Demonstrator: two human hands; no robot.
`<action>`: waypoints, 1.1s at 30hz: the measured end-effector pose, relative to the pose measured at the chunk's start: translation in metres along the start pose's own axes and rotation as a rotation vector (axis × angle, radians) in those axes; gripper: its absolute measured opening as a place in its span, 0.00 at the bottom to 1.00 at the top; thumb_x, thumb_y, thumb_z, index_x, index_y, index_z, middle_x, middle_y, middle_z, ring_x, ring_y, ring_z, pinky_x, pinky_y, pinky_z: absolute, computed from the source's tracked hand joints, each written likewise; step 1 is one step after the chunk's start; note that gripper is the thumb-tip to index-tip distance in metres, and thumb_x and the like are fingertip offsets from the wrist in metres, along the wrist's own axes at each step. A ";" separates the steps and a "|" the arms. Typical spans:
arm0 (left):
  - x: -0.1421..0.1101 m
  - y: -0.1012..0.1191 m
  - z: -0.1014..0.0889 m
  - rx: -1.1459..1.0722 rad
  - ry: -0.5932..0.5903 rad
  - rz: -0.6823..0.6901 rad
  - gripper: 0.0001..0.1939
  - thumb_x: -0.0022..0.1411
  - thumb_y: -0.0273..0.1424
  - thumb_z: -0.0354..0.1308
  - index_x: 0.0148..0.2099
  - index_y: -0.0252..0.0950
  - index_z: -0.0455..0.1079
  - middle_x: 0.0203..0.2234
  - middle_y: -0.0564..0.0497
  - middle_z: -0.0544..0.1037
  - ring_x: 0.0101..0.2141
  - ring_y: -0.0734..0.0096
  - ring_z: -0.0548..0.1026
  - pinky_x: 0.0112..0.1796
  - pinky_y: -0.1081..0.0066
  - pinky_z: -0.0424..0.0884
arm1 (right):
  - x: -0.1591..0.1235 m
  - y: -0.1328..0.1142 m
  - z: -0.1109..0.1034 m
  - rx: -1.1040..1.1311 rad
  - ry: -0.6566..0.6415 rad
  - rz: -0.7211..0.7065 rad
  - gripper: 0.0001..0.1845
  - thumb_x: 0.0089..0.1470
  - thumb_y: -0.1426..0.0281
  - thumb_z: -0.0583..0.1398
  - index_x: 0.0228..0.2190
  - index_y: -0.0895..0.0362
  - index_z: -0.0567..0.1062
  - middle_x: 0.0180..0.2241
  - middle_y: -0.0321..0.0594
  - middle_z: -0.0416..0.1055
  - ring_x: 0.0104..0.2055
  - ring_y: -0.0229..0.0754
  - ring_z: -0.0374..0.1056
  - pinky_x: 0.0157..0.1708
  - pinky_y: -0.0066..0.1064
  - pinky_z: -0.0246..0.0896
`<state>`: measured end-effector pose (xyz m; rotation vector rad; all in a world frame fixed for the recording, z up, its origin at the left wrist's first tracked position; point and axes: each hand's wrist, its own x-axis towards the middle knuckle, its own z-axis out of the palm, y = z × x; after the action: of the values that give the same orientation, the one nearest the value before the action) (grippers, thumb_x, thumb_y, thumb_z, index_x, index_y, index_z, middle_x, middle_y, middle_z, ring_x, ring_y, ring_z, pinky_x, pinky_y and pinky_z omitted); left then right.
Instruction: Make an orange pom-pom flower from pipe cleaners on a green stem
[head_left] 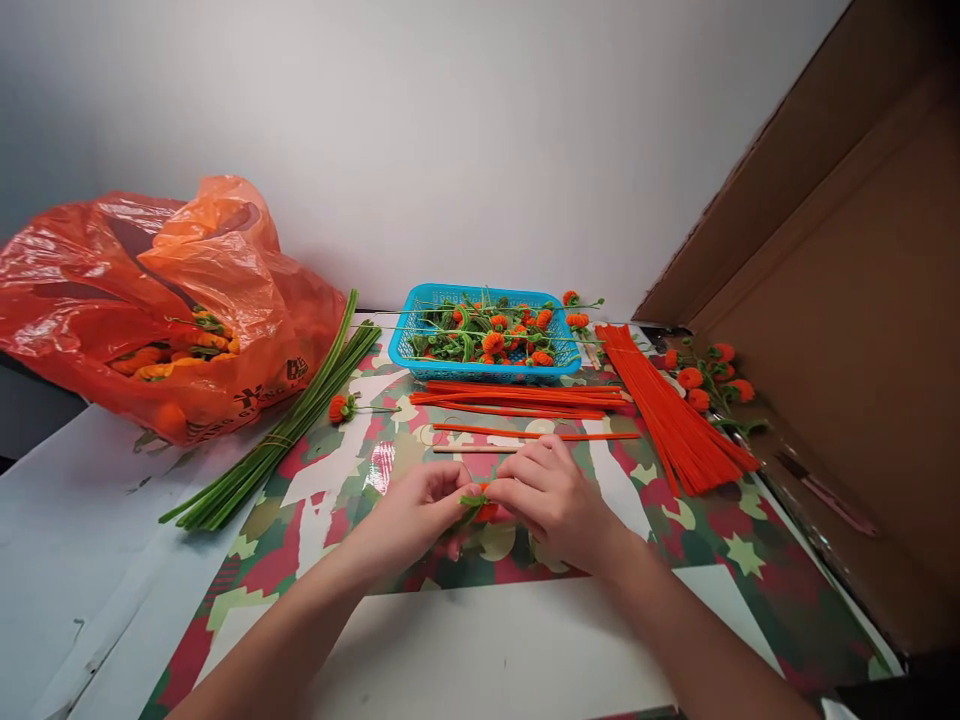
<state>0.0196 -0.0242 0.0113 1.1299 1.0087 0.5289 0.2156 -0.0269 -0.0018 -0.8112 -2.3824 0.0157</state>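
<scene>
Between my two hands is a small orange pipe-cleaner pumpkin point(487, 511) with a green top, held above the patterned table cover. The fingers of my left hand point(420, 500) pinch its green part from the left. My right hand point(555, 500) closes on it from the other side, its fingertips partly hiding the orange body. Just beyond my hands lie a thin wooden stick point(472, 449) and a single orange pipe cleaner point(525, 433). Another finished orange pumpkin point(342, 408) with a wire tail rests farther left.
A blue basket point(409, 365) holds several pumpkins with green stems. Orange pipe cleaners point(675, 420) lie at right, green ones point(262, 460) at left. A red plastic bag point(247, 300) stands far left. Cardboard point(847, 300) and a pink-handled tool point(836, 500) are at right.
</scene>
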 end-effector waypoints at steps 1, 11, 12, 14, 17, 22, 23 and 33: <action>0.001 0.000 -0.001 -0.013 -0.016 -0.008 0.20 0.56 0.46 0.60 0.27 0.36 0.60 0.18 0.59 0.66 0.17 0.80 0.64 0.20 0.78 0.62 | 0.000 0.000 0.002 -0.023 -0.007 -0.016 0.11 0.62 0.77 0.51 0.34 0.57 0.72 0.32 0.39 0.72 0.36 0.40 0.59 0.37 0.35 0.49; 0.001 -0.010 0.019 0.314 0.387 0.301 0.14 0.64 0.38 0.51 0.27 0.39 0.61 0.15 0.59 0.62 0.16 0.76 0.61 0.18 0.76 0.55 | 0.007 -0.014 0.017 -0.071 0.070 0.277 0.09 0.61 0.76 0.50 0.30 0.56 0.67 0.30 0.40 0.70 0.34 0.42 0.60 0.36 0.37 0.47; 0.001 -0.012 0.021 0.401 0.440 0.372 0.13 0.64 0.36 0.50 0.28 0.39 0.61 0.16 0.58 0.63 0.17 0.76 0.62 0.19 0.75 0.56 | 0.008 -0.017 0.018 -0.053 0.078 0.321 0.09 0.60 0.76 0.50 0.30 0.56 0.66 0.31 0.40 0.69 0.34 0.42 0.60 0.36 0.37 0.47; 0.001 -0.016 0.024 0.561 0.539 0.523 0.12 0.65 0.32 0.49 0.28 0.39 0.61 0.20 0.55 0.68 0.20 0.74 0.66 0.22 0.74 0.61 | 0.010 -0.023 0.019 -0.009 0.111 0.417 0.09 0.60 0.76 0.49 0.29 0.56 0.66 0.30 0.39 0.68 0.34 0.42 0.59 0.36 0.36 0.47; 0.004 -0.022 0.027 0.707 0.621 0.731 0.11 0.65 0.27 0.48 0.29 0.39 0.61 0.29 0.50 0.75 0.32 0.68 0.75 0.32 0.72 0.69 | 0.014 -0.030 0.022 0.084 0.165 0.576 0.08 0.59 0.75 0.49 0.29 0.55 0.64 0.30 0.39 0.67 0.34 0.42 0.61 0.36 0.36 0.49; 0.010 -0.026 0.027 0.781 0.578 0.846 0.11 0.64 0.25 0.48 0.29 0.39 0.63 0.40 0.43 0.77 0.44 0.62 0.76 0.41 0.69 0.71 | 0.017 -0.034 0.023 0.281 0.166 0.807 0.10 0.59 0.74 0.50 0.26 0.54 0.62 0.29 0.39 0.68 0.33 0.42 0.63 0.32 0.33 0.53; 0.010 -0.024 0.027 0.748 0.567 0.817 0.11 0.64 0.25 0.48 0.28 0.38 0.62 0.38 0.44 0.77 0.41 0.63 0.76 0.39 0.69 0.71 | 0.017 -0.034 0.023 0.290 0.159 0.822 0.10 0.59 0.74 0.50 0.26 0.54 0.62 0.29 0.39 0.68 0.33 0.42 0.63 0.31 0.33 0.53; 0.009 -0.006 0.019 -0.186 0.327 0.235 0.17 0.57 0.42 0.61 0.25 0.35 0.65 0.22 0.55 0.69 0.25 0.74 0.67 0.27 0.74 0.66 | 0.015 -0.024 0.001 0.417 0.295 0.593 0.07 0.58 0.73 0.56 0.35 0.54 0.74 0.32 0.39 0.71 0.36 0.41 0.65 0.36 0.34 0.60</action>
<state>0.0397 -0.0288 0.0034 1.0197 1.0854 1.0015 0.1925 -0.0379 0.0104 -1.1792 -1.7088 0.5701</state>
